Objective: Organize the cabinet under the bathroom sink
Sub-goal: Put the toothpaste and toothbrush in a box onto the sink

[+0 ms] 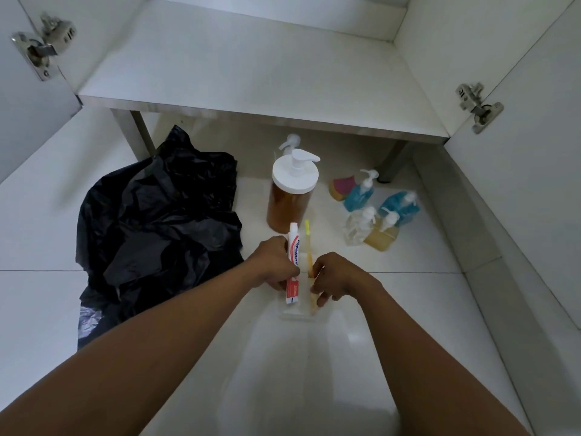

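Observation:
A clear plastic cup [295,311] stands on the white floor in front of the open cabinet [251,73]. A red and white toothpaste tube [293,247] and a yellow toothbrush [308,234] stick up out of it. My left hand [273,265] grips the cup's left side by the tube. My right hand [333,278] grips its right side by the toothbrush handle. The cup's walls are hard to make out.
A crumpled black plastic bag [157,228] lies to the left. A large amber pump bottle [290,193] stands behind the cup, a second pump head behind it. Several small pump bottles [377,212] and a coloured sponge [341,188] sit at the right. Both doors stand open.

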